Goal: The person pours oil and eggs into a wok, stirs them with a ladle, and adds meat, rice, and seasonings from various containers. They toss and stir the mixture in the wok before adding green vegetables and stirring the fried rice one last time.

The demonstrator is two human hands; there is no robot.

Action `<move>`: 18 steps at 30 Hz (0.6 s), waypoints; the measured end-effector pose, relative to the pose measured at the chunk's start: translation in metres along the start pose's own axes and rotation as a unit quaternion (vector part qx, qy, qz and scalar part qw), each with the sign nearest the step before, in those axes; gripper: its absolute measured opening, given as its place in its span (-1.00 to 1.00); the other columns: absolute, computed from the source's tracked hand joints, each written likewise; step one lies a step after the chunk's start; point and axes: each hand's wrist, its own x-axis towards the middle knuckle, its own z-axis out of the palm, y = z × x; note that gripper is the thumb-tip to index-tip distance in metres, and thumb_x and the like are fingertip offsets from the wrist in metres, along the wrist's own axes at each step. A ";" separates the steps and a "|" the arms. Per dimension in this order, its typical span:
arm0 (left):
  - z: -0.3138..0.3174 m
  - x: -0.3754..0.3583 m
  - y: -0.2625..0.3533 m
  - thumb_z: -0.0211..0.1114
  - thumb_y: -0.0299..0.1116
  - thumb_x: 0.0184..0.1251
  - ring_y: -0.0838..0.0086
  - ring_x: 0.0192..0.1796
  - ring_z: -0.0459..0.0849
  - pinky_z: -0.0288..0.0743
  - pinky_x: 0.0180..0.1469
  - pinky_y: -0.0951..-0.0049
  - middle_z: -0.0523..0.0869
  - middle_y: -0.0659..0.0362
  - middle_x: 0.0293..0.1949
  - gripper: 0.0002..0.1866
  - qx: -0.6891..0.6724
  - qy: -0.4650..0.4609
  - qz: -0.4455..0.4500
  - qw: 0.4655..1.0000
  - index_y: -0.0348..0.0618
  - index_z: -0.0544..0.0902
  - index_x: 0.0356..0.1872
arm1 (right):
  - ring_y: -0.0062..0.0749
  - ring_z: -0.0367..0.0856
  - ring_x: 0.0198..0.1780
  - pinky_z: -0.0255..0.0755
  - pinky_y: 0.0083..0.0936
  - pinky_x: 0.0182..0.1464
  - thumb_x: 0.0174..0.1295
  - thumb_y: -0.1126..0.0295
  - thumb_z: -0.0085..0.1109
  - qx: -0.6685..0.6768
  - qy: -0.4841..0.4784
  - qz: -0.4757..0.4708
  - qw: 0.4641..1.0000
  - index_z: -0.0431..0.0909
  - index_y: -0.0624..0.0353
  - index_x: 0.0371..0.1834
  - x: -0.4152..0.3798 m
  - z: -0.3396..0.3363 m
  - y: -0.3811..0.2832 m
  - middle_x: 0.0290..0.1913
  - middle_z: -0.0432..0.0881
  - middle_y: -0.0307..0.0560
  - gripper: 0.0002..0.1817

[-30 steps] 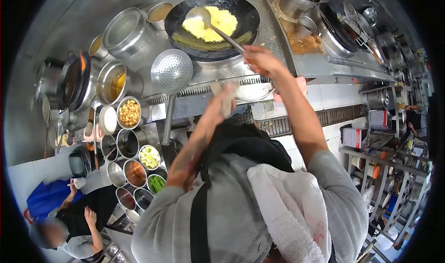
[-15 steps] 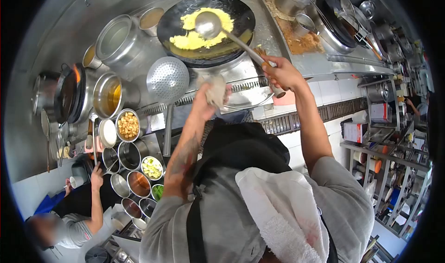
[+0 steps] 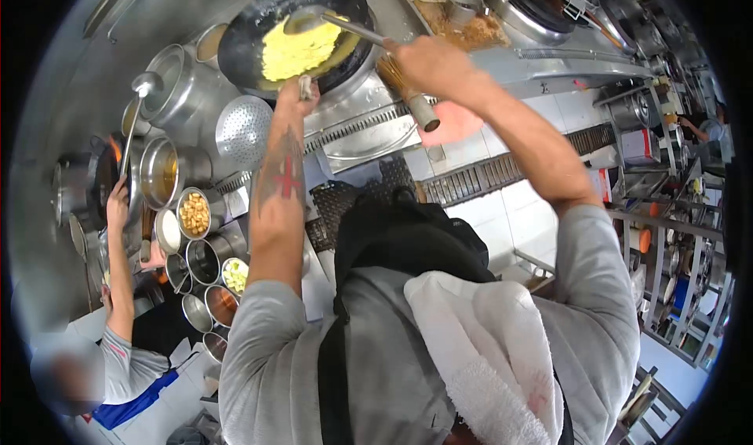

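My right hand [image 3: 423, 62] is closed around the handle of a long ladle [image 3: 304, 21], whose bowl rests in a black wok [image 3: 235, 49] at the upper left of centre. Yellow egg [image 3: 294, 52] lies in the wok beside and under the ladle. At the wok's near rim, my left hand [image 3: 300, 96] is closed on a folded cloth [image 3: 306, 89]. A perforated skimmer [image 3: 241, 131] lies just left of my left forearm.
A co-worker's hand [image 3: 118, 198] at the left holds another ladle [image 3: 146, 85]. Steel pots [image 3: 169, 88], a bowl of browned cubes [image 3: 194, 213] and more containers line the left. A bamboo brush [image 3: 398, 80] is near my right hand. Shelving [image 3: 667, 225] stands at the right.
My left hand has moved with the cloth from in front of the wok to its rim. The ladle has shifted across the egg, which is more gathered. The co-worker's ladle has been raised.
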 end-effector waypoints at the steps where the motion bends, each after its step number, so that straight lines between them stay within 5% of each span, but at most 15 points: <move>1: 0.006 -0.017 0.001 0.12 -0.26 0.48 0.37 -0.43 0.59 0.56 -0.44 0.37 0.60 0.12 -0.40 -0.82 0.000 -0.002 0.007 1.000 -0.15 0.54 -0.19 | 0.18 0.70 -0.18 0.59 -0.09 -0.13 0.22 0.50 0.09 -0.037 -0.009 -0.009 0.999 0.51 0.09 0.29 -0.009 -0.023 0.007 -0.26 0.71 0.22 -0.50; 3: 0.021 -0.088 -0.014 0.08 -0.29 0.49 0.38 -0.44 0.59 0.56 -0.45 0.42 0.60 0.10 -0.40 -0.83 -0.027 0.016 -0.014 0.999 -0.16 0.54 -0.17 | 0.11 0.69 -0.14 0.56 -0.10 -0.09 0.22 0.52 0.08 0.020 0.000 -0.087 0.996 0.54 0.15 0.25 -0.033 -0.072 0.031 -0.26 0.71 0.17 -0.53; 4: 0.022 -0.124 -0.020 0.08 -0.29 0.49 0.38 -0.44 0.59 0.56 -0.45 0.42 0.60 0.10 -0.40 -0.83 -0.035 0.019 -0.009 0.999 -0.16 0.54 -0.17 | 0.06 0.69 -0.11 0.54 -0.12 -0.07 0.22 0.52 0.09 0.008 -0.099 -0.045 0.994 0.56 0.14 0.24 -0.047 -0.120 0.012 -0.22 0.71 0.15 -0.54; 6: 0.040 -0.178 -0.012 -0.02 -0.32 0.51 0.38 -0.43 0.51 0.47 -0.48 0.45 0.54 -0.05 -0.26 -0.79 -0.033 -0.063 -0.056 0.996 -0.27 0.47 -0.12 | 0.08 0.69 -0.10 0.53 -0.09 -0.07 0.20 0.53 0.09 0.014 -0.060 -0.086 0.994 0.57 0.15 0.22 -0.048 -0.121 0.015 -0.24 0.70 0.20 -0.54; 9: 0.066 -0.140 0.020 0.06 -0.37 0.47 0.35 -0.39 0.57 0.51 -0.46 0.42 0.56 -0.01 -0.32 -0.85 -0.094 -0.034 0.015 0.995 -0.26 0.48 -0.14 | 0.10 0.70 -0.10 0.55 -0.09 -0.05 0.12 0.61 0.05 -0.043 -0.103 -0.045 0.993 0.58 0.19 0.19 -0.027 -0.101 -0.031 -0.21 0.71 0.23 -0.50; 11: 0.052 -0.096 -0.003 0.03 -0.34 0.51 0.33 -0.37 0.61 0.53 -0.45 0.40 0.59 0.03 -0.32 -0.83 -0.104 -0.048 0.032 0.993 -0.24 0.48 -0.13 | 0.10 0.74 -0.17 0.61 -0.08 -0.12 0.07 0.57 0.11 -0.055 -0.066 -0.089 0.992 0.66 0.32 -0.14 0.012 -0.059 -0.044 -0.28 0.72 0.25 -0.73; 14: 0.014 -0.063 -0.072 -0.06 -0.29 0.56 0.35 -0.38 0.63 0.55 -0.44 0.37 0.65 0.09 -0.29 -0.80 -0.072 -0.075 0.068 0.992 -0.16 0.48 -0.07 | 0.11 0.75 -0.23 0.63 -0.08 -0.18 0.14 0.53 0.07 -0.032 0.024 -0.097 0.995 0.62 0.40 -0.09 0.037 -0.008 -0.056 -0.35 0.72 0.25 -0.71; 18: -0.031 -0.066 -0.120 -0.06 -0.23 0.58 0.36 -0.39 0.63 0.56 -0.44 0.34 0.67 0.10 -0.28 -0.78 -0.032 -0.059 0.009 0.998 -0.10 0.48 -0.03 | 0.14 0.74 -0.23 0.63 -0.08 -0.20 0.22 0.54 -0.02 0.005 0.069 -0.034 0.997 0.46 0.45 0.18 0.013 -0.018 -0.066 -0.34 0.70 0.32 -0.56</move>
